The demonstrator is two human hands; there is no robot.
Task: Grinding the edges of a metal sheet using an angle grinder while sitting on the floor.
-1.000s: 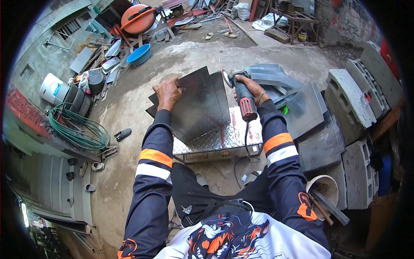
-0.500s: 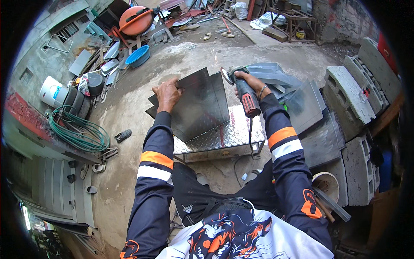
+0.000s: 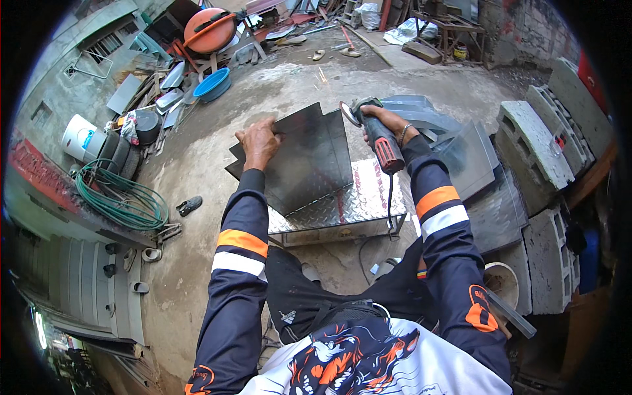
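My left hand [image 3: 261, 143] grips the upper left edge of a dark metal sheet [image 3: 309, 161] with notched corners. The sheet leans up from a low table topped with silvery tread plate [image 3: 372, 191]. In my right hand [image 3: 388, 122] is an angle grinder [image 3: 382, 139], red and dark, its cord hanging down past the table. The grinder's round disc [image 3: 349, 113] is at the sheet's upper right edge; I cannot tell whether it touches. A few sparks [image 3: 321, 76] fly beyond the sheet.
Grey sheet metal pieces [image 3: 467, 158] lie to the right, beside concrete blocks [image 3: 530, 141]. A coiled green hose [image 3: 122, 197] and a dark shoe [image 3: 189, 206] are on the left. Farther off stand a blue basin [image 3: 212, 85] and an orange drum [image 3: 209, 31].
The grinder has shifted slightly right and its rear end has swung a little to the right. My left hand still holds the sheet, nearly in the same place.
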